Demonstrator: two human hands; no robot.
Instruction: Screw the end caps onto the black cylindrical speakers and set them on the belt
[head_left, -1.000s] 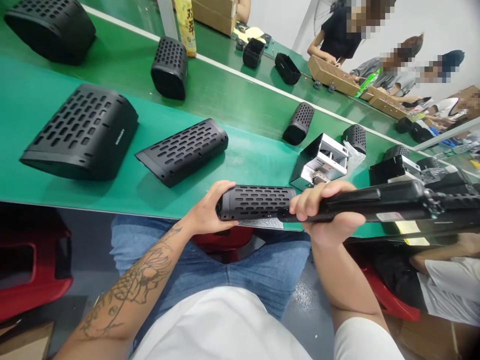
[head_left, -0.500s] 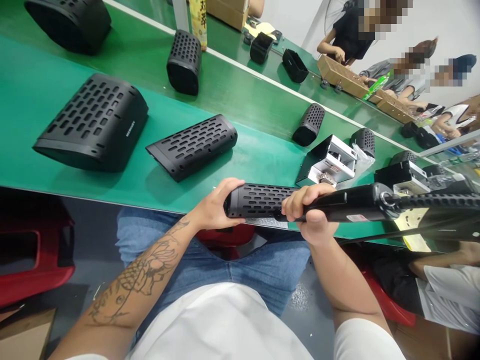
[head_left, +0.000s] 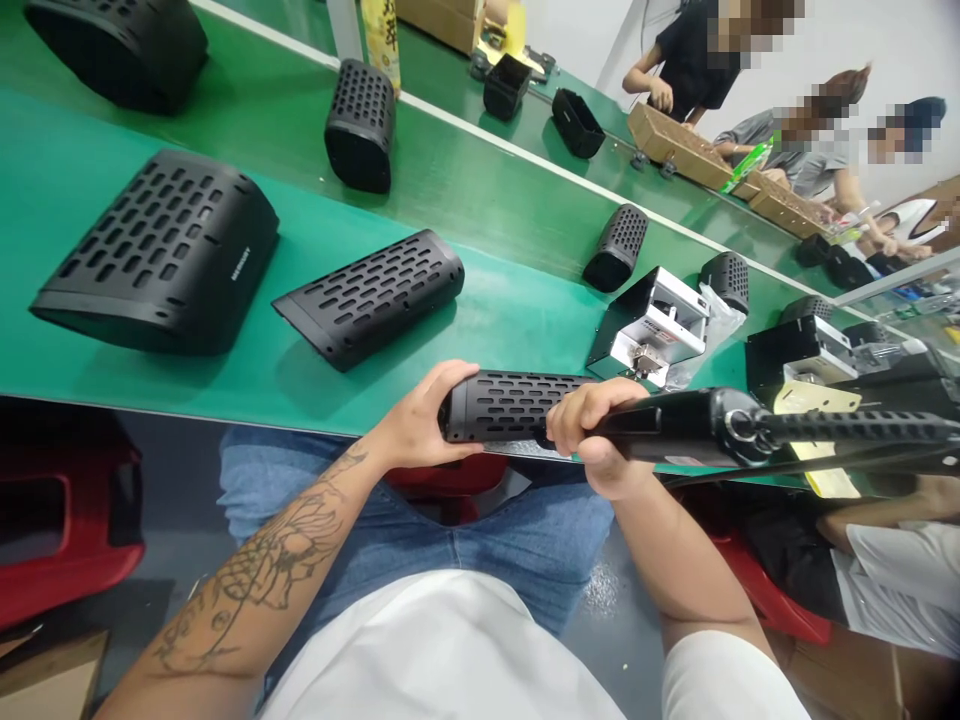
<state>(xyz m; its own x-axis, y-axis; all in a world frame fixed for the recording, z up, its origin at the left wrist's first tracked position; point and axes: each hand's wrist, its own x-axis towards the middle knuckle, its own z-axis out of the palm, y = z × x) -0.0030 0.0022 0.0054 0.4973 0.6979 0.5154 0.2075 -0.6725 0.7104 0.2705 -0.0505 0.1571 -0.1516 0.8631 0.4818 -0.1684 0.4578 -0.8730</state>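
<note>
My left hand [head_left: 415, 422] grips the left end of a black slotted housing [head_left: 506, 402] at the table's near edge, thumb and fingers on opposite sides. Wrapped in my right hand [head_left: 604, 430] is a black electric screwdriver [head_left: 679, 425], lying almost level over the housing's right end. Its tip is hidden, so I cannot tell whether it touches a screw. A ribbed cord [head_left: 855, 427] runs off to the right from its back end. Just beyond my hands lies another slotted housing [head_left: 375, 295]. A larger black housing with white lettering [head_left: 169, 250] stands farther left.
Several slotted housings, such as one [head_left: 361, 125], stand along the green table [head_left: 517, 290]. Behind my right hand are a black-and-silver metal unit [head_left: 652, 325] and a plastic bag [head_left: 720, 325]. Red stools [head_left: 75, 520] stand below. Co-workers [head_left: 694, 60] work across the table; another person [head_left: 900, 560] sits at right.
The view has shifted slightly. My right hand and the screwdriver have moved a little left and down, and both hands keep their grips. A co-worker at the back has moved an arm.
</note>
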